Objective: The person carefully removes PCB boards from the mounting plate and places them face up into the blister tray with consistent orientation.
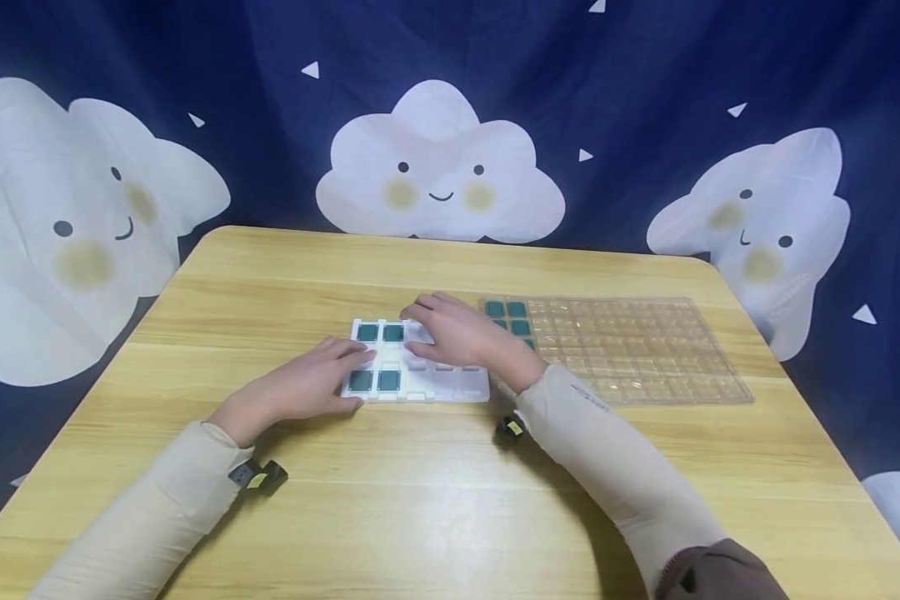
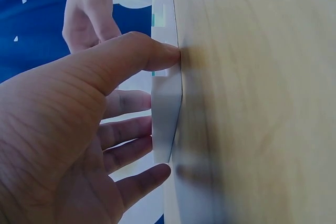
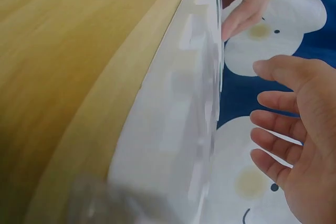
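Observation:
A white compartment tray [image 1: 435, 385] lies mid-table with several dark green square tiles, among them a back-row tile [image 1: 367, 332] and a front-row tile [image 1: 361, 381], in its left part. My left hand [image 1: 307, 379] holds the tray's left end. In the left wrist view its thumb [image 2: 163, 55] laps over the front side wall, and the other fingers meet the top. Over the middle of the tray hovers my right hand [image 1: 457, 329], covering some compartments. Its fingers [image 3: 278, 121] are spread and loosely bent, with nothing visible between them and the thumb.
Right of the white tray lies a clear plastic tray [image 1: 630, 342] with many pockets. Several green tiles [image 1: 516, 309] sit in its left columns, partly behind my right forearm. Small black wrist cameras hang below both wrists. A blue cloud-print curtain [image 1: 607, 67] stands behind the wooden table [image 1: 420, 500].

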